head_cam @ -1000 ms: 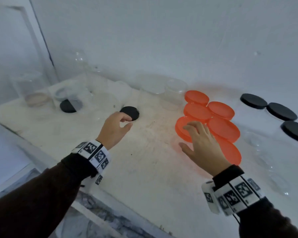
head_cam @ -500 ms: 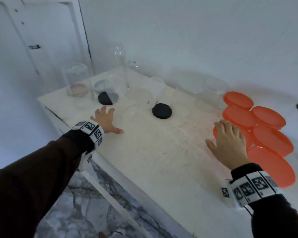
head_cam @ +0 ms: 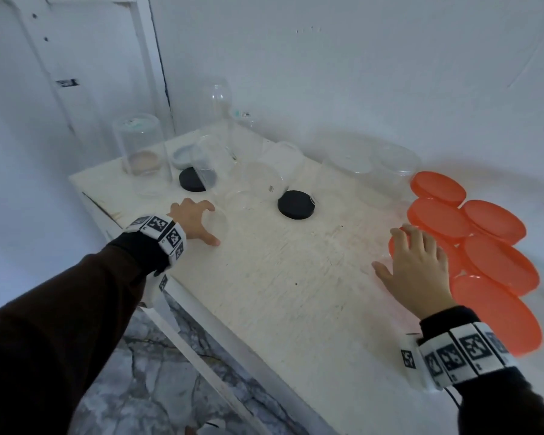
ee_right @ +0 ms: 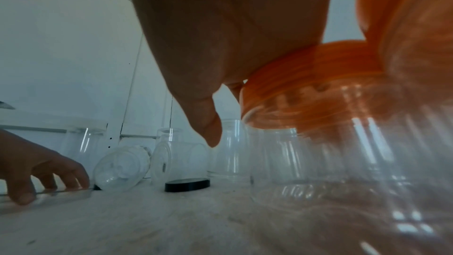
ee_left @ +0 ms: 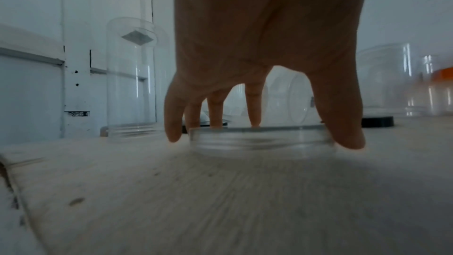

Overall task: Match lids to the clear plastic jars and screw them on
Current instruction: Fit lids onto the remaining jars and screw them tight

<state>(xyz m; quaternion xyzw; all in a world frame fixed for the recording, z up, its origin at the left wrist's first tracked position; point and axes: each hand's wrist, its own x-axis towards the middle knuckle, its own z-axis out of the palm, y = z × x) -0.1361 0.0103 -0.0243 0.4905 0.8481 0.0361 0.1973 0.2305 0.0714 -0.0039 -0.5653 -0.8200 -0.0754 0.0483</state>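
Observation:
A flat clear lid (head_cam: 222,227) (ee_left: 259,140) lies near the table's left edge. My left hand (head_cam: 209,226) (ee_left: 264,133) reaches down over it, its fingertips on the far rim and the thumb against the near side. My right hand (head_cam: 402,255) rests on the orange lid (ee_right: 306,84) of a clear jar (ee_right: 343,172), with the thumb hanging free off the lid. Two loose black lids (head_cam: 296,205) (head_cam: 190,180) lie among unlidded clear jars (head_cam: 264,180) at the back, some of them on their sides.
Several orange-lidded jars (head_cam: 496,265) crowd the right side. A tall clear jar (head_cam: 142,149) stands upside down at the back left corner. The white table's (head_cam: 280,293) left edge runs just beside my left wrist, with marbled floor below. A wall closes the back.
My left hand moved left from beside the black lid, over the table's left part, and came down on the clear lid. My right hand stayed on the orange lid.

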